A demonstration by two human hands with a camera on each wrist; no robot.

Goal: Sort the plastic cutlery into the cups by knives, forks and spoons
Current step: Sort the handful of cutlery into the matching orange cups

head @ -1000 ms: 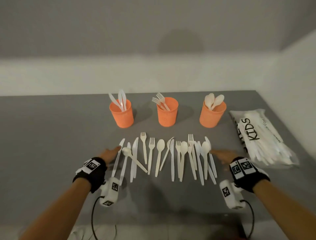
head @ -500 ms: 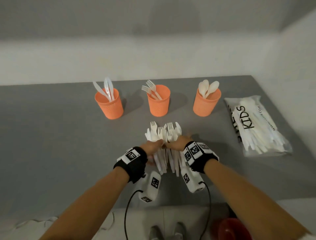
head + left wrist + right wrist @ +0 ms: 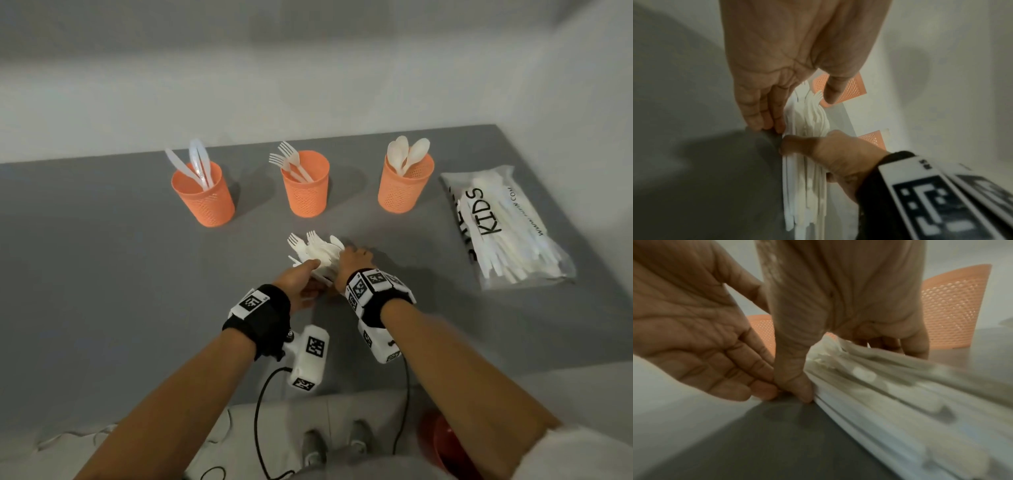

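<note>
Three orange mesh cups stand in a row: the knife cup on the left, the fork cup in the middle, the spoon cup on the right. In front of the fork cup a bundle of white cutlery lies gathered on the grey table. My right hand grips the bundle from above, thumb on one side and curled fingers on the other. My left hand presses flat against the bundle's left side with straight fingers.
A clear bag of more white cutlery, printed KIDS, lies right of the spoon cup. The table's near edge runs just behind my wrists. A red object and my shoes sit on the floor below.
The cutlery, spread in a row a second ago, has been swept together by both hands into one tight bundle. My right hand has now curled round it.
</note>
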